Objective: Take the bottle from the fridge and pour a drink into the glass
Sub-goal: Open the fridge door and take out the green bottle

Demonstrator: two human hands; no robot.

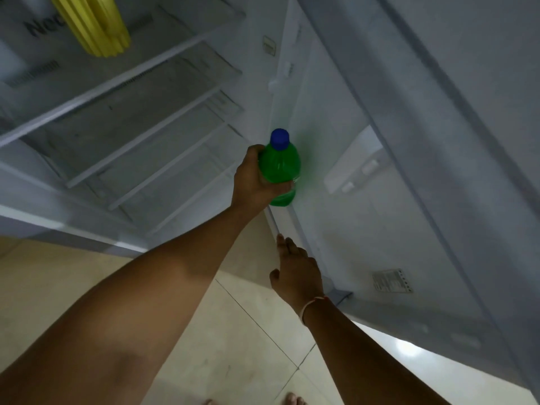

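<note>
While left hand (257, 176) clutches green bottle (280, 171) at the open fridge (122, 112) front, right hand (295, 273), fingers loose and empty, nears door (380, 200); one-handed wrap could slip, or door could clip bottle.

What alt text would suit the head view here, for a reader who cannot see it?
A person's left hand grips a green bottle with a blue cap, held upright in front of an open fridge with bare shelves. The right hand, open, reaches toward the fridge door. A yellow object sits on an upper shelf.
</note>
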